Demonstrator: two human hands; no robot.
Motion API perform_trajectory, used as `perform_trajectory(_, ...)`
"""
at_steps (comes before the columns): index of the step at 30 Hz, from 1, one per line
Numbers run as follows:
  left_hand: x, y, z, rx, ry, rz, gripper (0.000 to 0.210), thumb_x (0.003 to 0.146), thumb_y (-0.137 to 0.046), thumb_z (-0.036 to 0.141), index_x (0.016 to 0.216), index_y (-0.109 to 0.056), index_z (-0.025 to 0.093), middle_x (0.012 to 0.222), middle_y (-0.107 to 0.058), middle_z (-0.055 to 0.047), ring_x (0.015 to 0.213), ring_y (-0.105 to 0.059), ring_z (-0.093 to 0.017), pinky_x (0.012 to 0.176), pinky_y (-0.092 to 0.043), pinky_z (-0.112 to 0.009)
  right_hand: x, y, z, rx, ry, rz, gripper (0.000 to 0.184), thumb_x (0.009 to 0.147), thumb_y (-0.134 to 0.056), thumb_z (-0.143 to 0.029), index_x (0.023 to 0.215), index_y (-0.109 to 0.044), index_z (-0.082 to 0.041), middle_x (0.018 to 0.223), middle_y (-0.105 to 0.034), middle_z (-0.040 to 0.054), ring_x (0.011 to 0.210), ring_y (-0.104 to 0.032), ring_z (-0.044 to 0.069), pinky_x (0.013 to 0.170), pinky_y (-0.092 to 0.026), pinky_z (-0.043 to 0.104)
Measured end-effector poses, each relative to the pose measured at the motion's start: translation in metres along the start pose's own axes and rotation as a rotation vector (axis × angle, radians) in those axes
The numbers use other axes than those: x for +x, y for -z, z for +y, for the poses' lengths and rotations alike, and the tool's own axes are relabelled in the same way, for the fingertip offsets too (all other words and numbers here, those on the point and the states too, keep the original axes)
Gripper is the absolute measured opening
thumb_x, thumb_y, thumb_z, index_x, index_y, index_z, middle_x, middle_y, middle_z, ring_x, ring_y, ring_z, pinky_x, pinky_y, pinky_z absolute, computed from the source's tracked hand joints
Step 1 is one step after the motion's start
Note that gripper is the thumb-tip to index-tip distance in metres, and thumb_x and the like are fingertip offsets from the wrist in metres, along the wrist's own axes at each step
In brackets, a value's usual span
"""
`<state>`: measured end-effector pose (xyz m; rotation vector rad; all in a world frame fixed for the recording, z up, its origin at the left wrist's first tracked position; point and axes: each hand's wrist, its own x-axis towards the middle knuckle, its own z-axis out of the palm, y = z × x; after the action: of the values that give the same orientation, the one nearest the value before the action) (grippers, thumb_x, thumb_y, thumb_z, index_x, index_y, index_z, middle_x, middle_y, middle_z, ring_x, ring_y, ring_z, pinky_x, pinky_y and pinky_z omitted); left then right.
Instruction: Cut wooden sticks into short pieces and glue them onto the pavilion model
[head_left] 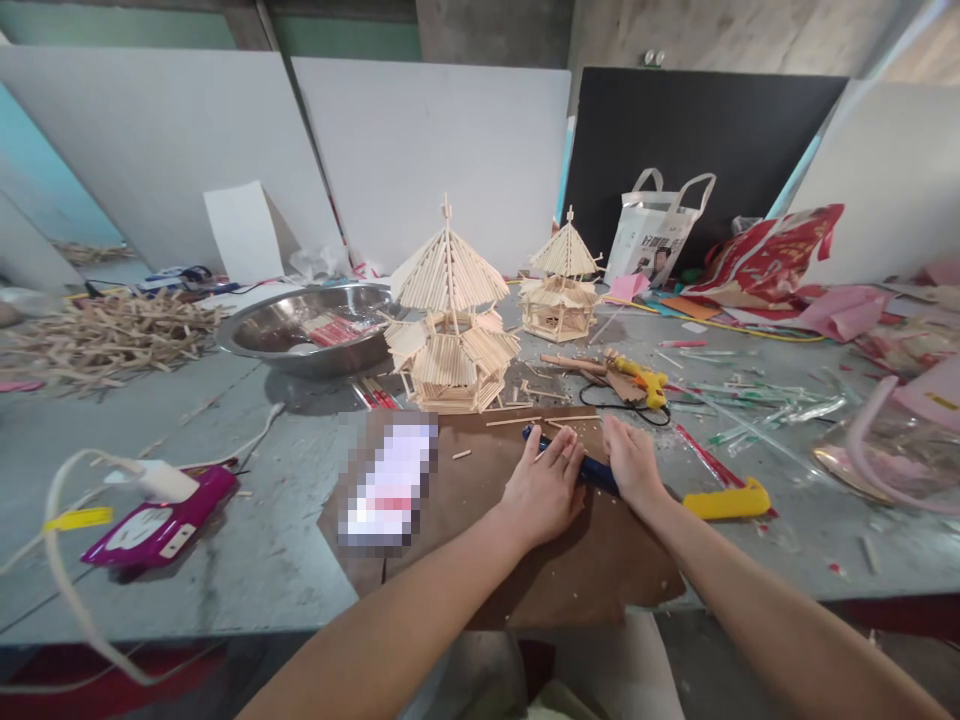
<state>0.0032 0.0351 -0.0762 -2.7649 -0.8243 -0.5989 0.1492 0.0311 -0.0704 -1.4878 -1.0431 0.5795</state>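
My left hand (543,486) is pressed over a long dark blue tool (600,476), its fingers together and the thumb near the tool's left end. At the other end of that tool, my right hand (632,458) is closed in a fist. What kind of tool it is stays partly hidden by the hands. Under both hands lies a brown sheet (495,580) with thin wooden sticks (514,421) and crumbs on it. Beside my right wrist is a yellow-handled tool (726,500). Behind the sheet stands a wooden-stick pavilion model (451,350).
A second stick pavilion (561,290) stands farther back. To the left are a metal basin (259,335), a stick pile (112,335), a blurred phone (390,485) and a purple power strip (161,520) with cables. A yellow glue gun (646,382) and plastic wrappers (780,410) lie right.
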Motion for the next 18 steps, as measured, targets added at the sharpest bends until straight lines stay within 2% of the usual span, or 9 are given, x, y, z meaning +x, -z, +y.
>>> perform_trajectory(2, 0.0, 0.0, 0.0, -0.006, 0.003, 0.002, 0.047, 0.082, -0.03, 0.032, 0.123, -0.038, 0.009, 0.125, -0.045, -0.012, 0.124, -0.026, -0.022, 0.102, -0.012, -0.049, 0.001, -0.003, 0.009, 0.048, -0.03, -0.031, 0.04, 0.075, -0.038, -0.048, 0.046, -0.026, -0.022, 0.042, -0.025, -0.0065, 0.041, -0.024, 0.008, 0.04, -0.02, 0.024)
perform_trajectory(6, -0.001, -0.001, -0.001, -0.013, 0.001, 0.007, 0.048, 0.082, -0.03, 0.032, 0.124, -0.037, 0.01, 0.126, -0.044, -0.012, 0.125, -0.025, -0.022, 0.102, -0.011, -0.05, 0.004, -0.004, 0.005, 0.134, -0.064, -0.074, 0.04, 0.074, -0.039, -0.049, 0.048, -0.025, -0.022, 0.043, -0.023, -0.0072, 0.041, -0.021, 0.008, 0.04, -0.018, 0.024)
perform_trajectory(11, -0.002, 0.004, -0.002, -0.021, 0.033, -0.027, 0.049, 0.081, -0.032, 0.03, 0.127, -0.032, 0.014, 0.132, -0.037, -0.008, 0.128, -0.016, -0.022, 0.101, -0.009, -0.05, 0.004, -0.001, 0.002, 0.062, 0.005, -0.083, 0.041, 0.076, -0.037, -0.05, 0.048, -0.029, -0.021, 0.044, -0.027, -0.0063, 0.042, -0.025, 0.008, 0.043, -0.021, 0.023)
perform_trajectory(15, -0.004, 0.019, -0.008, 0.019, 0.19, -0.076, 0.058, 0.073, -0.045, 0.032, 0.127, -0.031, 0.014, 0.139, -0.022, -0.01, 0.128, -0.01, -0.026, 0.101, -0.011, -0.048, 0.005, 0.0, 0.004, -0.087, 0.082, -0.107, 0.041, 0.079, -0.031, -0.048, 0.048, -0.032, -0.02, 0.045, -0.031, -0.005, 0.045, -0.031, 0.01, 0.046, -0.023, 0.023)
perform_trajectory(18, -0.005, 0.029, -0.016, 0.041, 0.34, -0.127, 0.05, 0.069, -0.05, 0.034, 0.113, -0.043, 0.014, 0.131, -0.032, -0.014, 0.122, -0.024, -0.03, 0.096, -0.023, -0.046, 0.006, 0.0, 0.003, -0.203, 0.103, -0.12, 0.039, 0.079, -0.03, -0.046, 0.05, -0.034, -0.02, 0.046, -0.035, -0.004, 0.047, -0.035, 0.011, 0.048, -0.025, 0.024)
